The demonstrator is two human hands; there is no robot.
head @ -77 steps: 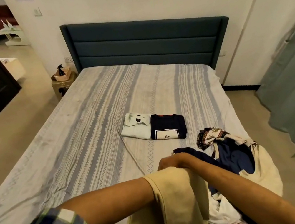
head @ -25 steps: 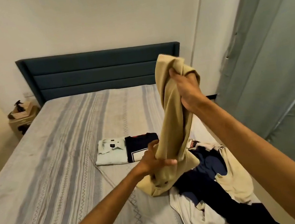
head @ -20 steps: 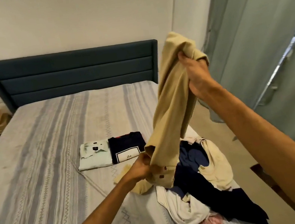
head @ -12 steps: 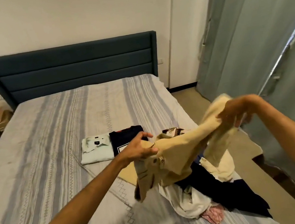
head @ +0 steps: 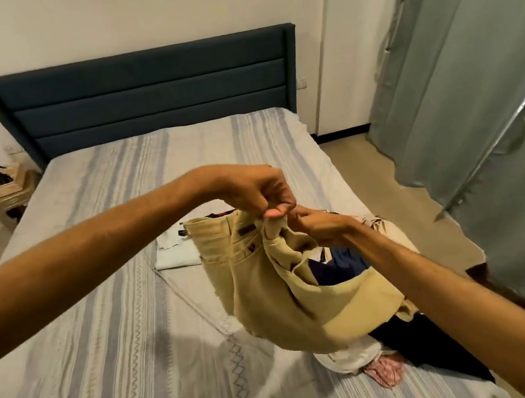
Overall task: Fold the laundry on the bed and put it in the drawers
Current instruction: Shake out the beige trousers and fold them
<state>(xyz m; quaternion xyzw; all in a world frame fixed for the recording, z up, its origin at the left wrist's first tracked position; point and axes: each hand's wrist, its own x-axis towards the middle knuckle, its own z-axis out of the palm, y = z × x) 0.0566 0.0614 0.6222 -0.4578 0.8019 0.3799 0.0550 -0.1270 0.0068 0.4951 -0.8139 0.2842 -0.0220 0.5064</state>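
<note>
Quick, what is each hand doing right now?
Left hand: closed, pinching the waistband of the tan cotton trousers.
Right hand: closed, gripping the same trousers.

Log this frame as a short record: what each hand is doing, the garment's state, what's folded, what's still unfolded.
left hand: pinches the waistband of the tan trousers
right hand: grips the same waistband, beside the left
trousers: held above the bed, hanging bunched, not yet folded
folded: white shirt, mostly hidden behind the trousers
unfolded: pile at the bed's right edge, dark, white and pink pieces
drawers: not in view
</note>
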